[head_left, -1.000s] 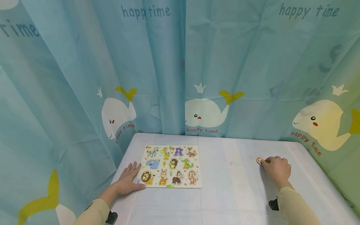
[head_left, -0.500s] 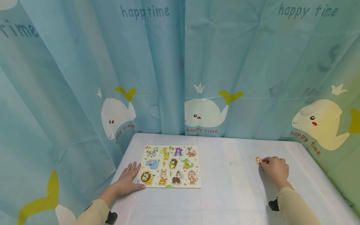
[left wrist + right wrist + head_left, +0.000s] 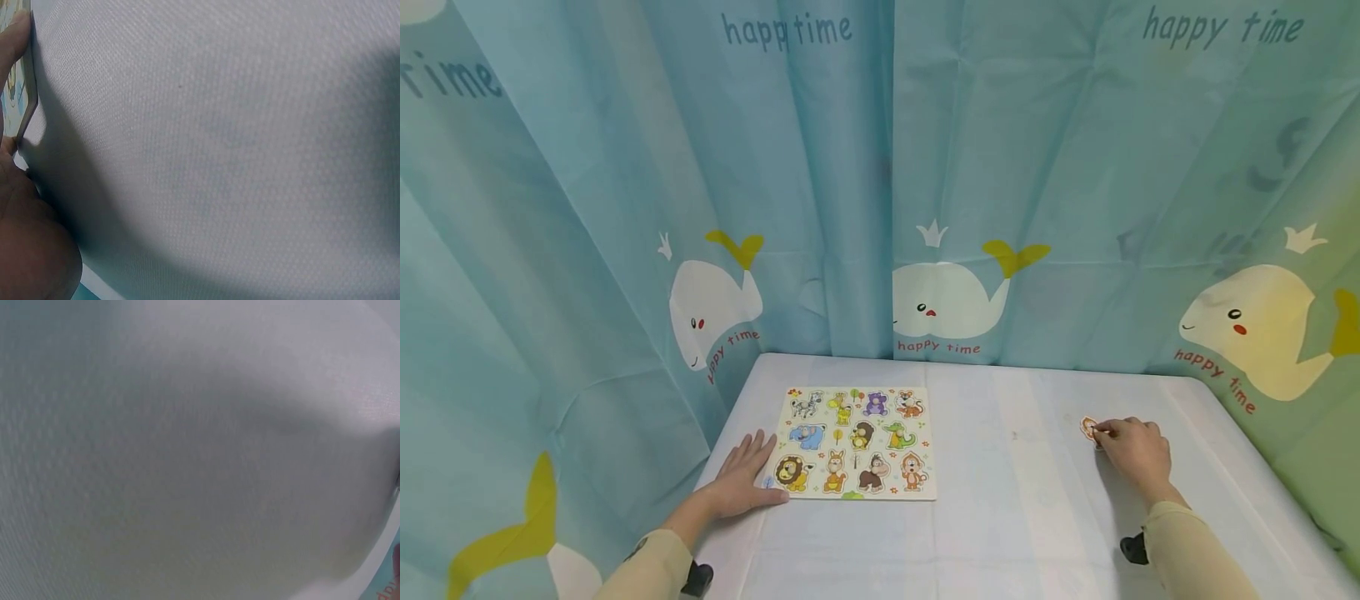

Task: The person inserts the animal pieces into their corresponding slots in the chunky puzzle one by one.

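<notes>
A wooden animal puzzle board [image 3: 880,422] lies flat on the left side of the table. My left hand [image 3: 741,479] rests at its left edge with fingers spread, the thumb touching the lower left corner. In the left wrist view, that thumb [image 3: 15,40] lies over the board's edge [image 3: 29,94]. Well to the right, my right hand [image 3: 1138,454] pinches a small orange-and-white animal puzzle piece [image 3: 1087,427] between thumb and fingers. The fingers hide part of the piece. Only a sliver of the right hand shows in the right wrist view.
The table [image 3: 1000,525] has a pale cloth over it. Blue-green curtains [image 3: 835,183] printed with whales hang close behind and along both sides. Below each sleeve sits a dark wrist device [image 3: 1135,548].
The right hand and its puzzle piece have shifted slightly left over the last second, with the piece turned a little. The left hand and the board have stayed put.
</notes>
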`<act>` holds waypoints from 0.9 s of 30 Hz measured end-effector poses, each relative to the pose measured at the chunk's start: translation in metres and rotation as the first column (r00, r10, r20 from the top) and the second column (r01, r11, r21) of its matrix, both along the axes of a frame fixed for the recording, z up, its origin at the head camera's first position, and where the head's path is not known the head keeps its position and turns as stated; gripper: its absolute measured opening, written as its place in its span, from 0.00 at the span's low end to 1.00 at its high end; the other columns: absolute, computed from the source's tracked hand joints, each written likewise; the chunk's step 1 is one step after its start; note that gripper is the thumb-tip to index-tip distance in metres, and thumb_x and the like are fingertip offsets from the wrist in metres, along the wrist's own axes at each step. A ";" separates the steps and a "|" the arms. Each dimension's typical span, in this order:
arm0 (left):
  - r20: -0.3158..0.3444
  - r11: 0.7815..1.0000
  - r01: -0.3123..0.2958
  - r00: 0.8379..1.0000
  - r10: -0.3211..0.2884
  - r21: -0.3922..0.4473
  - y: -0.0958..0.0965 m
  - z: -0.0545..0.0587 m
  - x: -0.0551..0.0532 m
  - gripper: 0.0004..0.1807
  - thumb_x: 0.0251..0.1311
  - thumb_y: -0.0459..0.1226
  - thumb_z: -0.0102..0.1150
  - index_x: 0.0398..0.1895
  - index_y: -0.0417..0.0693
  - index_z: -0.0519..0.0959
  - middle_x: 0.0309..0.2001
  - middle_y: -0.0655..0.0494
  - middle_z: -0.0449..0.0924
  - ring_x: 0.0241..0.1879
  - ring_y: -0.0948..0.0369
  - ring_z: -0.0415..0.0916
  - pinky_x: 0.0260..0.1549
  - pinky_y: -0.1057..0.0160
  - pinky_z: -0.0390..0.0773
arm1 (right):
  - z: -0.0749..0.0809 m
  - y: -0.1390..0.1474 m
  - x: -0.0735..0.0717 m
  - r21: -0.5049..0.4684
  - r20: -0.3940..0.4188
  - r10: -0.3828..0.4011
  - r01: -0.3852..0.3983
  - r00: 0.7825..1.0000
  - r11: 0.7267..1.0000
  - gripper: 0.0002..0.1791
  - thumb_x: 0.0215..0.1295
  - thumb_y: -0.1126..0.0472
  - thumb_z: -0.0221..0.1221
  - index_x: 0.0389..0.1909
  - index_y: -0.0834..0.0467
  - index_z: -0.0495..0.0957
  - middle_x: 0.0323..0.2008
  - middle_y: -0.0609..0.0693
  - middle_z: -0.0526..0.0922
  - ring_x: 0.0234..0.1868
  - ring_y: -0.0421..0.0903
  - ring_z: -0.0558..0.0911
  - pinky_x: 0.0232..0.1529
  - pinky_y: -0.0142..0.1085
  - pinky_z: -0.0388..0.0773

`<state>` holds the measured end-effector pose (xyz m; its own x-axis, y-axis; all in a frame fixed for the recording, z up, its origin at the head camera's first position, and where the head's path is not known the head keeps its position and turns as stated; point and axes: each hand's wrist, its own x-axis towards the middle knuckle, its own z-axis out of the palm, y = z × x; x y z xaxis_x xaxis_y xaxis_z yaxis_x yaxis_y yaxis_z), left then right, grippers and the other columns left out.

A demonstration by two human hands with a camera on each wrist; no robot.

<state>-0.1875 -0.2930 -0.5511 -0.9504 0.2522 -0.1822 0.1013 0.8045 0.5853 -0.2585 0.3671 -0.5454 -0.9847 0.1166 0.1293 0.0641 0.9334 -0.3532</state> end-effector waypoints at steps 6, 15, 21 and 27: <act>0.016 1.000 -0.002 1.000 0.002 -0.025 0.002 0.005 0.001 0.62 0.55 0.58 0.72 0.81 0.35 0.49 0.80 0.31 0.37 0.78 0.34 0.28 0.75 0.36 0.32 | 0.001 0.002 0.001 0.012 -0.013 0.027 -0.027 1.000 1.000 0.13 0.69 0.59 0.61 0.45 0.64 0.87 0.46 0.70 0.82 0.47 0.70 0.74 0.42 0.63 0.70; 0.022 0.999 -0.006 1.000 0.007 -0.034 0.003 0.006 0.001 0.62 0.55 0.59 0.71 0.81 0.35 0.49 0.80 0.31 0.36 0.79 0.35 0.28 0.76 0.37 0.31 | 0.003 0.002 0.002 0.005 -0.004 0.030 -0.030 1.000 1.000 0.13 0.70 0.59 0.62 0.45 0.64 0.87 0.46 0.70 0.82 0.47 0.69 0.73 0.42 0.63 0.69; 0.026 1.000 -0.007 1.000 0.008 -0.026 0.002 0.005 0.000 0.63 0.55 0.59 0.72 0.81 0.35 0.48 0.80 0.31 0.36 0.79 0.35 0.28 0.75 0.37 0.31 | 0.003 0.002 0.002 0.004 -0.013 0.038 -0.037 0.999 0.999 0.13 0.69 0.60 0.62 0.45 0.65 0.87 0.44 0.69 0.82 0.45 0.68 0.74 0.41 0.62 0.70; 0.014 1.000 -0.009 1.000 0.009 -0.009 -0.001 -0.004 -0.002 0.65 0.53 0.64 0.69 0.81 0.37 0.47 0.81 0.32 0.34 0.79 0.36 0.25 0.75 0.38 0.28 | 0.000 -0.001 0.000 0.005 -0.027 0.031 -0.031 0.999 1.000 0.12 0.69 0.61 0.62 0.44 0.67 0.86 0.43 0.69 0.82 0.45 0.68 0.74 0.43 0.63 0.70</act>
<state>-0.1897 -0.2940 -0.5551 -0.9498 0.2422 -0.1980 0.0858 0.8102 0.5798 -0.2581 0.3659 -0.5457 -0.9840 0.0853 0.1565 0.0255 0.9364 -0.3501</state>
